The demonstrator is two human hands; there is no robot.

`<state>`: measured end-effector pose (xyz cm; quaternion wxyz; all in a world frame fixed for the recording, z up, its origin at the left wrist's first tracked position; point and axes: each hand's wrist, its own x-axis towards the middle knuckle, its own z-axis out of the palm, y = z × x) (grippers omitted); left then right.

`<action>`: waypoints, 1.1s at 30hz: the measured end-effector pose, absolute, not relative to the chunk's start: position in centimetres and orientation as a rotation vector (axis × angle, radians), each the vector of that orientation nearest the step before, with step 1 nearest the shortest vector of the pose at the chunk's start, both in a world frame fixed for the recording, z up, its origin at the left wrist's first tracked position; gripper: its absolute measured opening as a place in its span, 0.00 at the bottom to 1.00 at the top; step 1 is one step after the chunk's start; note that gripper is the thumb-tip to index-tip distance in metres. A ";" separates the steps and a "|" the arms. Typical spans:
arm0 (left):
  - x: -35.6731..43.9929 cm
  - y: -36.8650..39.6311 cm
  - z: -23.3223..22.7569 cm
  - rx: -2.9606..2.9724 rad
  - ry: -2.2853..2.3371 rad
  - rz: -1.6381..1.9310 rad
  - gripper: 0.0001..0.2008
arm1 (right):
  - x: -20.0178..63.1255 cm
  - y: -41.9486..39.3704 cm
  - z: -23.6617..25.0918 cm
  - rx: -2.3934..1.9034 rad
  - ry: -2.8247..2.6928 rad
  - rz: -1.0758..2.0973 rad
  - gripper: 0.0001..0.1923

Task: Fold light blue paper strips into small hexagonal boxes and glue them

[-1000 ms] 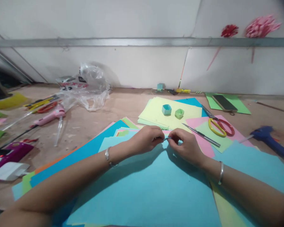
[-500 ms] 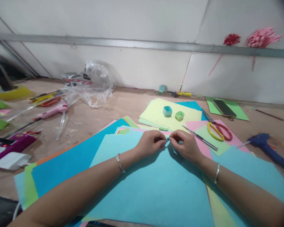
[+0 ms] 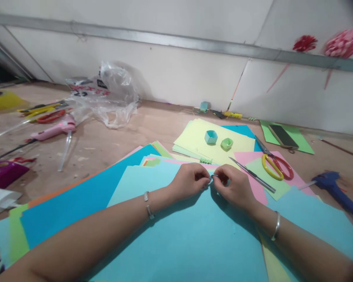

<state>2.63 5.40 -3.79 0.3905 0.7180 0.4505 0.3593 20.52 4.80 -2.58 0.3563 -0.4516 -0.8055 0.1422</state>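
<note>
My left hand (image 3: 190, 182) and my right hand (image 3: 235, 187) meet fingertip to fingertip over a large light-blue paper sheet (image 3: 176, 235). Each pinches a small light-blue paper strip (image 3: 211, 179), mostly hidden by the fingers. Just beyond the hands sits a small folded green paper piece (image 3: 206, 161). Farther back, a small blue paper ring (image 3: 211, 137) and a green paper ring (image 3: 226, 144) rest on pale yellow paper (image 3: 191, 137). A craft knife (image 3: 253, 175) lies to the right of my right hand.
Scissors (image 3: 273, 162) with red and yellow handles and a blue glue gun (image 3: 331, 184) lie on the right. A phone (image 3: 283, 136) rests on green paper. On the left are a plastic bag (image 3: 114, 94), a pink glue gun (image 3: 54, 129) and a white plug (image 3: 1, 199).
The view has shifted slightly. Both hands still pinch close together; the fingers have turned a little, and the strip's dark edge shows more plainly between them.
</note>
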 end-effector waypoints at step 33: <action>2.6 5.2 -3.7 1.937 1.211 1.009 0.08 | 20.5 4.3 -3.5 -0.928 -2.209 0.080 0.05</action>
